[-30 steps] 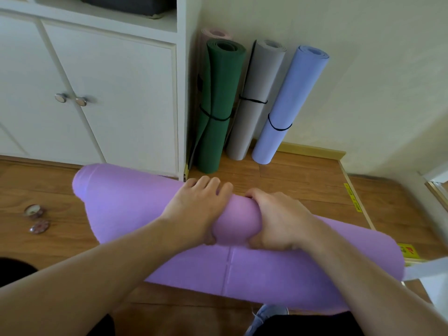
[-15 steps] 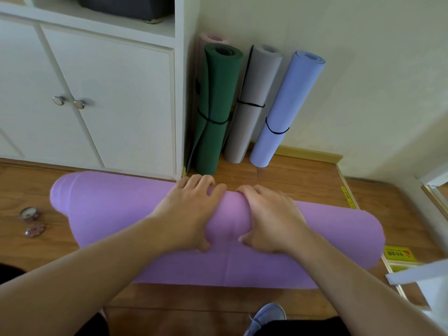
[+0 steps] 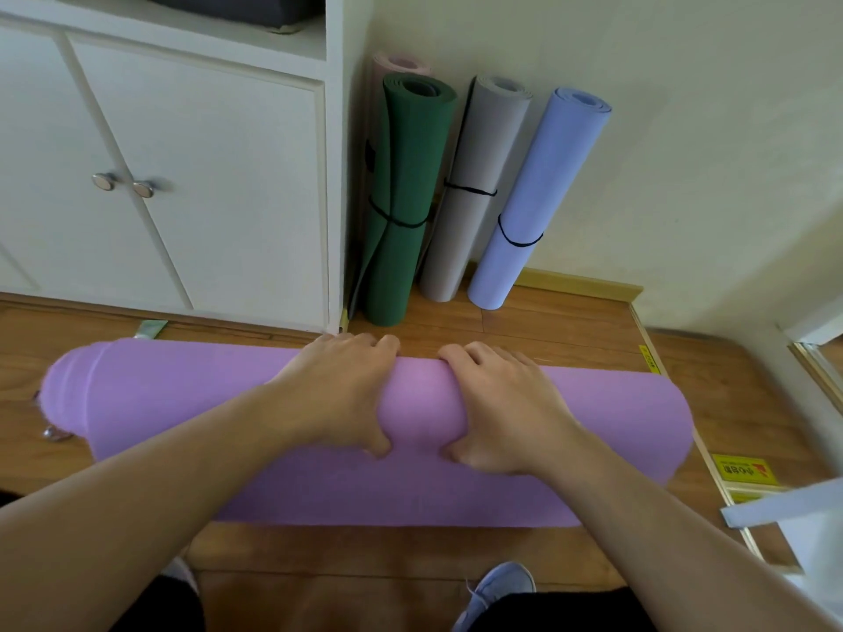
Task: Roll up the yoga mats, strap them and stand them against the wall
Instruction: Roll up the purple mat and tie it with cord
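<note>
Both of our hands lie over the middle of the purple yoga mat (image 3: 182, 403), side by side and a little apart. Our left hand (image 3: 340, 392) has its fingers curled over the far side of the roll and its thumb pressed into the near side, so its grip is closed around the mat. Our right hand (image 3: 504, 405) does the same, fingers hooked over the top, thumb tucked below.

We see the purple mat lying crosswise on the wooden floor (image 3: 570, 330), rolled into a thick tube, with a flat strip of it spread toward us under the roll. No strap shows on it.

Beyond it, four rolled mats stand in the corner between the white cabinet (image 3: 205, 175) and the cream wall (image 3: 684, 130). We see the dark green mat (image 3: 406, 175) nearest the cabinet, a pink mat (image 3: 401, 63) mostly hidden behind it, then the grey mat (image 3: 479, 175) and the lavender-blue mat (image 3: 543, 189), both leaning on the wall. The green, grey and blue rolls each have a thin black band around them.

A yellow floor sticker (image 3: 743, 469) lies at the right, and our grey shoe (image 3: 497, 586) shows at the bottom edge.
</note>
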{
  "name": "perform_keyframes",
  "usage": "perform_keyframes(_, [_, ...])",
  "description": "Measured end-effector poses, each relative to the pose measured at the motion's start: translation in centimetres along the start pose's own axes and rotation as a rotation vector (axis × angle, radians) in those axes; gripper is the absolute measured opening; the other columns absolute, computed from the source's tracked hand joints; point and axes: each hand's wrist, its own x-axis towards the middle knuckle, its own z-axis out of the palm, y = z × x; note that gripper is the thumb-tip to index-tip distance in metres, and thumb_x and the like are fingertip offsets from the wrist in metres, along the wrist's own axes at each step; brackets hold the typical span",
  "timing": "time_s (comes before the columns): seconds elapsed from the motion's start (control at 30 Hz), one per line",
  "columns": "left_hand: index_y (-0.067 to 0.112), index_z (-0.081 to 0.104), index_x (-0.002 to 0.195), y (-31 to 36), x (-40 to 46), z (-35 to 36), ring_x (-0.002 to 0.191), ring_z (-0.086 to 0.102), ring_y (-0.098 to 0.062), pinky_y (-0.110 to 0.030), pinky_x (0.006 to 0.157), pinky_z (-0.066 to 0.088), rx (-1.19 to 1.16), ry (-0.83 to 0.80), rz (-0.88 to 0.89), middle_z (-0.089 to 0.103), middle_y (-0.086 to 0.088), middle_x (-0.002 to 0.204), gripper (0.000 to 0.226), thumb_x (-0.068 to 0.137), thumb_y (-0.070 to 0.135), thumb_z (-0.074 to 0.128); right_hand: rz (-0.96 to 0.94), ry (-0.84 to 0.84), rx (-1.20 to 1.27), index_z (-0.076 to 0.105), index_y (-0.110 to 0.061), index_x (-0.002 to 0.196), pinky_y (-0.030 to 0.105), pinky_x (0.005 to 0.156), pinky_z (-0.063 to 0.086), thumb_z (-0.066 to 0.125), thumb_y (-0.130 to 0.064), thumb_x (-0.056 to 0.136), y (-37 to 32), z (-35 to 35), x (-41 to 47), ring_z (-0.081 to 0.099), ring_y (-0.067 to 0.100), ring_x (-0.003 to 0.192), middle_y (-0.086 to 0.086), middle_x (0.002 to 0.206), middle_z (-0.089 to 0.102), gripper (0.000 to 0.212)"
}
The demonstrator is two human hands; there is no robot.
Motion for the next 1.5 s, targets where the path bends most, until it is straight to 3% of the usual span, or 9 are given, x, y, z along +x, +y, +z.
perform_keyframes(0.13, [0.024, 0.039, 0.14, 1.0, -0.3, 1.0, 0.119, 0.046, -0.023, -0.039, 0.106, 0.043, 0.165, 0.113, 0.071, 0.042, 0.0, 0.129, 0.109, 0.051, 0.072, 0.08, 0.053, 0.014, 0.055, 0.044, -0.032, 0.142, 0.039, 0.092, 0.046, 0.084, -0.065, 0.062, 0.5, -0.7, 0.0, 0.06, 0.023, 0.122, -0.008, 0.133, 0.061, 0.095])
perform_keyframes(0.27, [0.021, 0.044, 0.132, 1.6, 0.5, 1.7, 0.114, 0.051, -0.026, -0.04, 0.099, 0.046, 0.228, 0.165, 0.08, 0.05, -0.002, 0.126, 0.095, 0.058, 0.065, 0.084, 0.086, -0.019, 0.108, 0.04, -0.036, 0.14, 0.036, 0.082, 0.043, 0.08, -0.07, 0.062, 0.6, -0.6, -0.2, 0.062, 0.022, 0.117, -0.01, 0.132, 0.062, 0.095])
perform_keyframes(0.47, [0.025, 0.049, 0.127, 0.8, 0.6, 0.8, 0.101, 0.064, -0.024, -0.04, 0.088, 0.052, 0.041, 0.082, 0.015, 0.065, 0.005, 0.114, 0.085, 0.058, 0.065, 0.076, 0.0, -0.045, -0.015, 0.028, -0.024, 0.154, 0.038, 0.114, 0.037, 0.089, -0.069, 0.057, 0.4, 0.3, -0.3, 0.044, 0.025, 0.132, -0.001, 0.142, 0.038, 0.123])
perform_keyframes(0.63, [0.031, 0.049, 0.126, 0.6, 0.2, 0.2, 0.099, 0.062, -0.019, -0.036, 0.082, 0.053, -0.017, 0.0, 0.005, 0.064, 0.009, 0.113, 0.087, 0.056, 0.077, 0.075, -0.031, -0.013, -0.026, 0.044, -0.027, 0.137, 0.04, 0.099, 0.046, 0.086, -0.063, 0.059, 0.1, 0.5, 0.1, 0.055, 0.025, 0.114, -0.003, 0.126, 0.049, 0.096])
perform_keyframes(0.77, [0.028, 0.042, 0.134, 1.0, -0.1, 1.2, 0.112, 0.052, -0.021, -0.04, 0.1, 0.047, 0.132, 0.055, 0.087, 0.047, 0.004, 0.125, 0.104, 0.05, 0.078, 0.075, -0.009, -0.01, 0.034, 0.047, -0.029, 0.136, 0.039, 0.092, 0.048, 0.083, -0.063, 0.061, 0.3, -0.1, 0.1, 0.059, 0.024, 0.115, -0.005, 0.127, 0.058, 0.09])
perform_keyframes(0.87, [0.024, 0.041, 0.135, 1.4, 0.3, 1.5, 0.116, 0.053, -0.025, -0.043, 0.101, 0.047, 0.191, 0.065, 0.072, 0.048, 0.001, 0.127, 0.107, 0.05, 0.073, 0.084, 0.05, -0.041, 0.091, 0.044, -0.035, 0.136, 0.039, 0.088, 0.048, 0.081, -0.066, 0.061, 0.3, -0.6, -0.1, 0.061, 0.023, 0.116, -0.009, 0.128, 0.059, 0.089])
perform_keyframes(1.1, [0.031, 0.05, 0.126, 0.5, 0.5, 0.4, 0.097, 0.062, -0.018, -0.037, 0.082, 0.053, -0.005, 0.033, -0.006, 0.062, 0.011, 0.113, 0.092, 0.051, 0.073, 0.081, -0.036, -0.025, -0.063, 0.017, -0.021, 0.162, 0.041, 0.119, 0.033, 0.089, -0.066, 0.06, -0.3, 0.2, -0.4, 0.04, 0.029, 0.136, 0.004, 0.148, 0.036, 0.133])
perform_keyframes(1.3, [0.035, 0.049, 0.127, 0.3, 0.3, -0.2, 0.098, 0.061, -0.016, -0.038, 0.082, 0.055, -0.05, -0.048, 0.009, 0.062, 0.013, 0.111, 0.089, 0.054, 0.079, 0.076, -0.05, -0.003, -0.038, 0.04, -0.029, 0.145, 0.042, 0.101, 0.047, 0.083, -0.064, 0.061, -0.4, 0.5, 0.2, 0.054, 0.025, 0.121, -0.004, 0.133, 0.052, 0.101])
perform_keyframes(1.5, [0.027, 0.038, 0.141, 1.1, 0.4, 1.3, 0.121, 0.052, -0.024, -0.044, 0.105, 0.045, 0.191, 0.053, 0.098, 0.047, 0.003, 0.133, 0.115, 0.048, 0.079, 0.081, 0.022, 0.001, 0.042, 0.042, -0.032, 0.139, 0.038, 0.086, 0.044, 0.082, -0.062, 0.059, 0.5, -0.1, 0.0, 0.06, 0.024, 0.118, -0.007, 0.128, 0.062, 0.094])
